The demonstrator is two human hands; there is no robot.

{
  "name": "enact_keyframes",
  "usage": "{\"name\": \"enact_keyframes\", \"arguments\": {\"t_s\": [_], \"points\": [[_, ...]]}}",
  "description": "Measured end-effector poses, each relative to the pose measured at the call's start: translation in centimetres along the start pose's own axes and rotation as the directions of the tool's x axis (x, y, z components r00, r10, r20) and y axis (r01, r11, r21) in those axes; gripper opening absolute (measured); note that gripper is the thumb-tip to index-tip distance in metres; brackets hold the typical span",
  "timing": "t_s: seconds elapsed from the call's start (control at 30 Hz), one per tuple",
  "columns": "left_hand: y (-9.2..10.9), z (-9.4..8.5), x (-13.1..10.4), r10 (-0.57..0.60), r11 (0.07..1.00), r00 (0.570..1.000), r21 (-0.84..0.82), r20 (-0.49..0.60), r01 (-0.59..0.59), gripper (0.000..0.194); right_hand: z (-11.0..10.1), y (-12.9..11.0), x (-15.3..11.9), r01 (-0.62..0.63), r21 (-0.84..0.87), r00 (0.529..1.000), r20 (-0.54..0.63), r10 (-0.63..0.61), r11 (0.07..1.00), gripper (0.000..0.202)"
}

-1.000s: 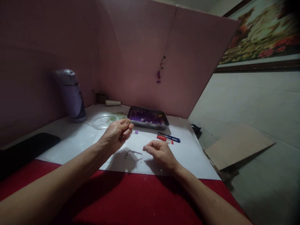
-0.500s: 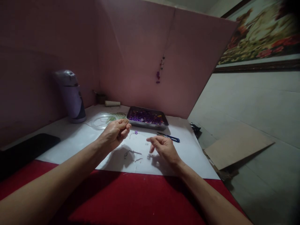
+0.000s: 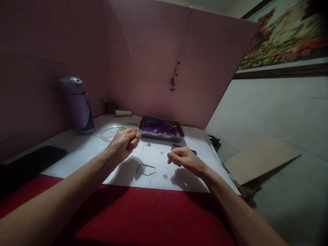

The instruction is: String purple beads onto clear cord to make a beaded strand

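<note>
My left hand (image 3: 127,140) is closed in a pinch above the white sheet, near the tray's left corner. Whatever lies between its fingertips is too small to make out. A purple bead (image 3: 149,145) sits on a thin thread that runs right towards my right hand (image 3: 186,157). That hand is closed with the thread apparently at its fingertips, though the grip is partly hidden. Close to its fingers is a small clear bead (image 3: 162,153). Behind both hands stands a metal tray (image 3: 164,138) of mostly purple beads (image 3: 156,128). Dark-handled snips (image 3: 194,151) lie partly behind my right hand.
A ring of clear line (image 3: 105,133), greenish strands and a pale roll (image 3: 123,113) lie at back left. A lilac flask (image 3: 79,109) stands beside them. A black object (image 3: 48,153) is at left. A beaded strand (image 3: 173,80) hangs on the pink panel (image 3: 143,68).
My right hand has shifted right and its fingers have curled in, now covering much of the snips. My left hand has moved slightly left, still pinched.
</note>
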State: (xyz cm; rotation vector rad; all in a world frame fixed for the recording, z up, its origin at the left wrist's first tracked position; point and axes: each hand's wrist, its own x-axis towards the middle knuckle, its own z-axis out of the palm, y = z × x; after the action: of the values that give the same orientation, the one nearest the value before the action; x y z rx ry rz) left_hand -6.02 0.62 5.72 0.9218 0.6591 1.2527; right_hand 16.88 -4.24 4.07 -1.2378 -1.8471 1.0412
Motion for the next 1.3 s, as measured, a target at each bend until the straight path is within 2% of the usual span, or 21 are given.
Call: {"name": "enact_keyframes", "arguments": {"t_s": [0.07, 0.17, 0.23, 0.3, 0.37, 0.43, 0.5, 0.67, 0.77, 0.87, 1.0, 1.17, 1.23, 1.3], "points": [[0.0, -0.1, 0.1, -0.003, 1.0, 1.0, 0.0, -0.019, 0.003, 0.026, -0.2, 0.3, 0.2, 0.056, 0.093, 0.996, -0.078, -0.049, 0.994, 0.035], [-0.1, -0.3, 0.3, -0.012, 1.0, 0.999, 0.018, -0.033, 0.013, 0.027, -0.3, 0.7, 0.5, 0.142, 0.293, 0.97, -0.23, -0.075, 0.945, 0.03], [-0.2, -0.3, 0.4, -0.025, 0.999, 0.999, 0.043, -0.045, 0.027, 0.027, -0.1, 0.8, 0.6, 0.193, 0.498, 0.954, -0.295, -0.045, 0.846, 0.024], [-0.4, -0.2, 0.3, -0.052, 0.996, 0.997, 0.069, -0.057, 0.056, 0.027, 0.0, 0.8, 0.6, 0.215, 0.68, 0.954, -0.301, -0.001, 0.701, 0.021], [-0.7, -0.2, 0.3, -0.079, 0.992, 0.995, 0.09, -0.062, 0.085, 0.026, 0.1, 0.7, 0.6, 0.217, 0.787, 0.961, -0.276, 0.014, 0.578, 0.023], [-0.9, -0.2, 0.2, -0.095, 0.99, 0.994, 0.101, -0.056, 0.1, 0.027, 0.2, 0.5, 0.6, 0.214, 0.826, 0.968, -0.252, 0.001, 0.522, 0.027], [-1.1, -0.2, 0.2, -0.103, 0.989, 0.994, 0.102, -0.037, 0.107, 0.028, 0.3, 0.5, 0.6, 0.214, 0.819, 0.97, -0.244, -0.014, 0.532, 0.03], [-1.3, -0.3, 0.2, -0.12, 0.988, 0.993, 0.102, 0.02, 0.117, 0.029, 1.1, 0.6, 0.4, 0.231, 0.686, 0.96, -0.276, -0.047, 0.689, 0.026], [-1.2, -0.2, 0.0, -0.109, 0.989, 0.993, 0.103, 0.051, 0.103, 0.028, 1.6, 0.3, 0.1, 0.22, 0.665, 0.965, -0.257, -0.058, 0.713, 0.023], [-1.0, 0.2, -0.4, -0.086, 0.992, 0.99, 0.106, 0.107, 0.074, 0.025, 2.1, 0.0, 0.0, 0.161, 0.673, 0.975, -0.221, -0.011, 0.722, 0.021], [-1.0, 0.7, -0.9, -0.105, 0.992, 0.973, 0.092, 0.205, 0.087, 0.028, 2.8, 0.0, 0.1, 0.073, 0.589, 0.971, -0.227, 0.078, 0.805, 0.022], [-1.7, 1.4, -1.2, -0.126, 0.992, 0.956, 0.059, 0.266, 0.114, 0.027, 4.4, 0.2, -0.1, 0.056, 0.454, 0.967, -0.245, 0.064, 0.889, 0.028], [-1.9, 1.7, -1.4, -0.132, 0.991, 0.949, 0.039, 0.287, 0.126, 0.027, 5.1, 0.1, -0.2, 0.063, 0.412, 0.97, -0.238, 0.04, 0.909, 0.024], [-2.1, 2.0, -1.5, -0.138, 0.99, 0.94, 0.031, 0.311, 0.135, 0.028, 5.5, -0.2, -0.3, 0.066, 0.367, 0.976, -0.215, 0.015, 0.928, 0.012]]}}
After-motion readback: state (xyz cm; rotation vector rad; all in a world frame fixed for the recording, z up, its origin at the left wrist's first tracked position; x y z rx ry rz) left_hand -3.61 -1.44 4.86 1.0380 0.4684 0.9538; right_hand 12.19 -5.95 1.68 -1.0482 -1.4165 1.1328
